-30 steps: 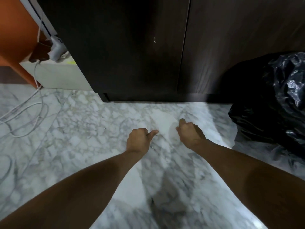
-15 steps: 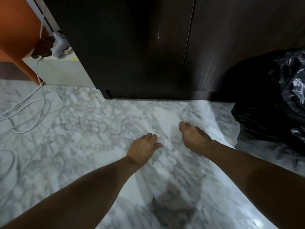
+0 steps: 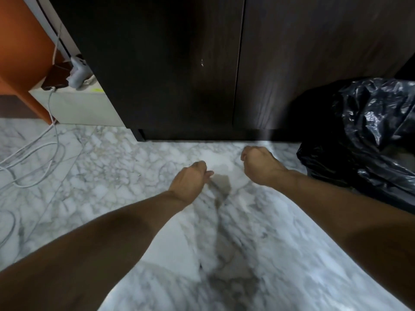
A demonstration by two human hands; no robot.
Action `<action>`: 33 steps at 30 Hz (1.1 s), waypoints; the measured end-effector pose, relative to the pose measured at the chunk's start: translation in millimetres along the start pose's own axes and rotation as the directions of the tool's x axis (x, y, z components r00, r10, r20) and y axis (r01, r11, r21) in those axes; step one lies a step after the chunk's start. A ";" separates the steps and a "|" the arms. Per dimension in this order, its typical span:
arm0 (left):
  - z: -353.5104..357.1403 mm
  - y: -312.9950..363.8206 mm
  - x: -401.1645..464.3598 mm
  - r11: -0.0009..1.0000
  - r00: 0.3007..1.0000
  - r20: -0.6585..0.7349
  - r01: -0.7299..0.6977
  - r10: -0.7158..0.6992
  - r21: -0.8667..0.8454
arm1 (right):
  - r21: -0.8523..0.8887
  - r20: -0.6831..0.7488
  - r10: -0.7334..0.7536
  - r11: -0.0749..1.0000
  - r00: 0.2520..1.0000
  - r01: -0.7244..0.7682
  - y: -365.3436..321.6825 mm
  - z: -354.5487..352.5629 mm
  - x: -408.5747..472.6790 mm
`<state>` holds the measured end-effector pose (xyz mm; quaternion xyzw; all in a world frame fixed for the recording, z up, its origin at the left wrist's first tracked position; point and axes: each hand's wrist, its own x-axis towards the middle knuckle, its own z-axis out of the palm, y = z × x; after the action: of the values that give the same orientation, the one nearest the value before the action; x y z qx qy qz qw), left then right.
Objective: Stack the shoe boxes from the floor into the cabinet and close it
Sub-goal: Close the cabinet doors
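A dark wood cabinet (image 3: pixel 168 75) fills the top of the view, and both of its doors meet at a closed seam. No shoe box is in view. My left hand (image 3: pixel 189 180) hangs over the marble floor (image 3: pixel 101 176) with loosely curled fingers and holds nothing. My right hand (image 3: pixel 260 164) is a little farther forward, close to the cabinet's base. Its fingers are curled under, and nothing is in them. Both forearms reach in from the bottom corners.
A crumpled black plastic bag (image 3: pixel 363 135) sits on the floor at the right, against the cabinet. At left, white cables (image 3: pixel 33 158) loop across the floor from a grey adapter (image 3: pixel 77 72) on a pale low block (image 3: pixel 78 108). An orange panel (image 3: pixel 20 52) stands beside them.
Both hands have moved forward toward the cabinet's base. The right hand's fingers have curled under since half a second ago. The view has shifted slightly.
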<state>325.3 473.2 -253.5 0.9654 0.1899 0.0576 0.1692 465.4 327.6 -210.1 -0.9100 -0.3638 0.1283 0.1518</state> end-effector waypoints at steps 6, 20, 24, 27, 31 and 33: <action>-69.2 59.2 43.0 0.983 0.970 -0.242 -0.011 -0.034 -0.182 | 0.065 -0.129 -0.020 0.997 0.991 0.029 -21.9 -86.5 -12.5; -96.7 280.9 85.9 0.862 0.960 -0.230 -0.248 0.158 -0.441 | 0.269 -0.293 0.446 0.887 0.846 -0.375 107.8 -216.5 -83.7; -88.0 317.6 93.5 0.837 0.980 -0.154 -0.186 0.123 -0.515 | 0.338 -0.248 0.533 0.830 0.809 -0.444 140.1 -209.3 -92.8; -80.8 334.1 98.2 0.857 0.990 -0.012 -0.125 0.137 -0.500 | 0.450 -0.186 0.549 0.785 0.815 -0.426 156.9 -206.5 -94.6; -69.1 335.1 100.2 0.898 0.979 0.137 -0.077 0.151 -0.434 | 0.529 -0.202 0.564 0.751 0.800 -0.396 165.9 -205.8 -99.0; -65.3 332.1 98.5 0.909 0.981 0.119 -0.093 0.153 -0.406 | 0.446 -0.289 0.544 0.804 0.787 -0.392 168.7 -203.2 -100.1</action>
<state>519.9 242.1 -72.0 0.9223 0.0998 0.0338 0.3719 570.1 103.9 -73.0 -0.9341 -0.0524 0.0368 0.3512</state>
